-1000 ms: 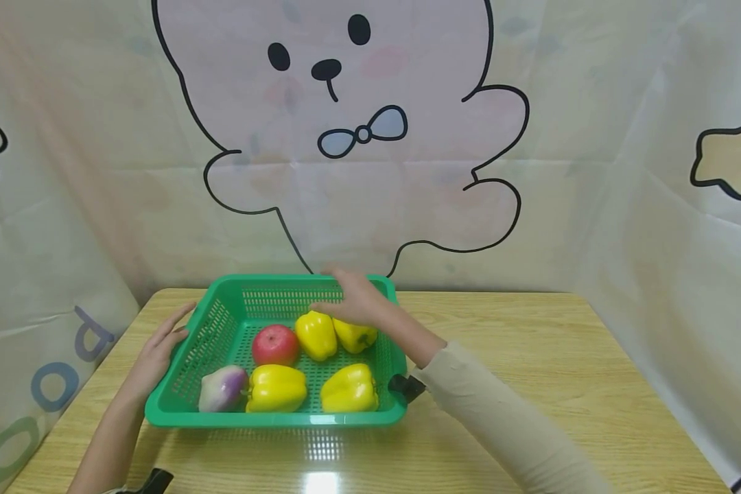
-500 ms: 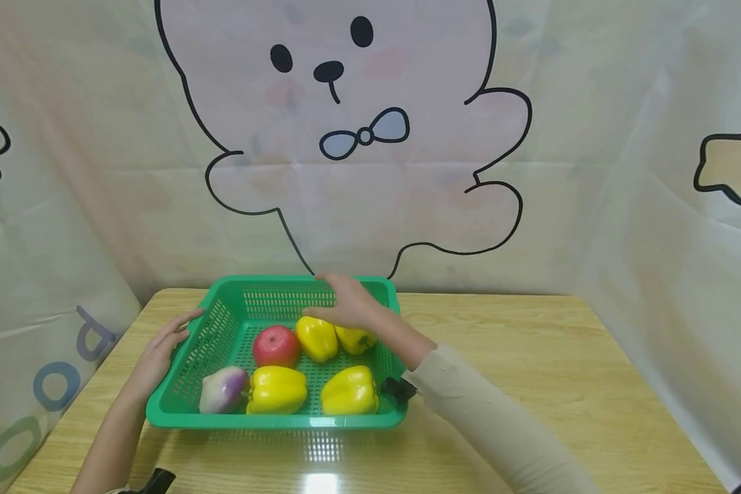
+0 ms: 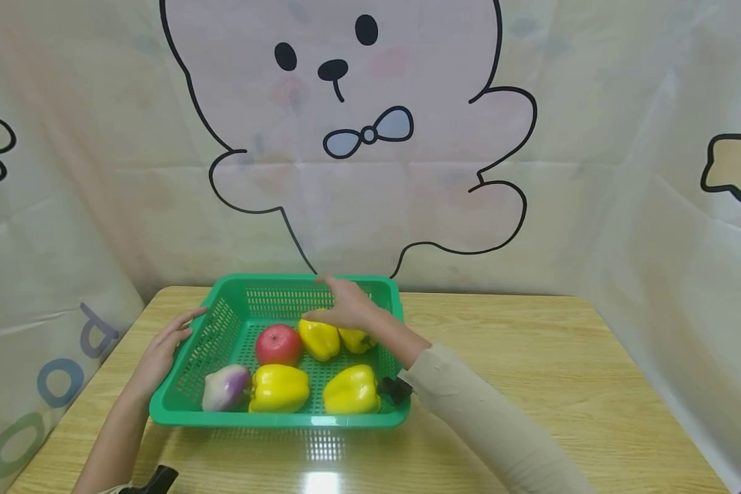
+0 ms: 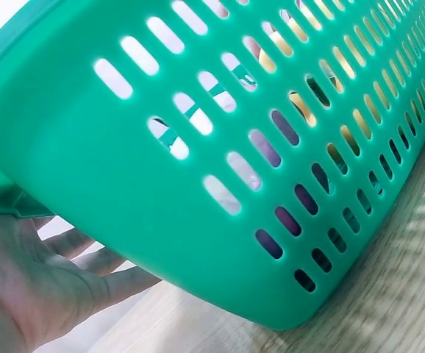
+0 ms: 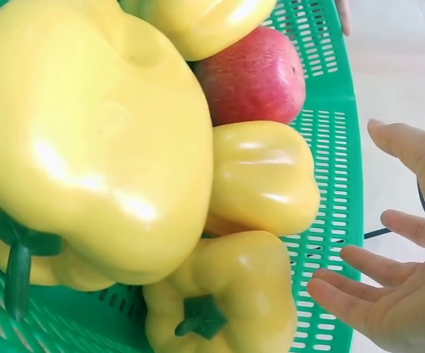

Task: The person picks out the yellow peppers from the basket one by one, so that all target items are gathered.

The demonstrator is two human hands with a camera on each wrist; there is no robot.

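A green perforated basket [image 3: 278,420] sits on the table, holding a red apple [image 3: 278,345], a white-and-purple turnip-like vegetable [image 3: 227,387] and several yellow bell peppers [image 3: 279,388]. My left hand [image 3: 162,353] rests along the basket's left side, fingers stretched out at the rim; the left wrist view shows them against the outer wall. Over the back right part reaches my right hand [image 3: 347,307], its fingers spread and nothing held. Below it are two bell peppers [image 3: 319,339], partly hidden by the hand. In the right wrist view one bell pepper [image 5: 95,140] looms large, stem down.
The wooden table [image 3: 506,363] extends to the right of the basket and in front of it. Behind stands a fabric backdrop [image 3: 377,219] with a cartoon bear, and cloth walls also rise at both sides.
My right hand has shifted slightly left and lower over the back peppers. The left fingertips have slid a little toward the rim. The basket's contents look the same.
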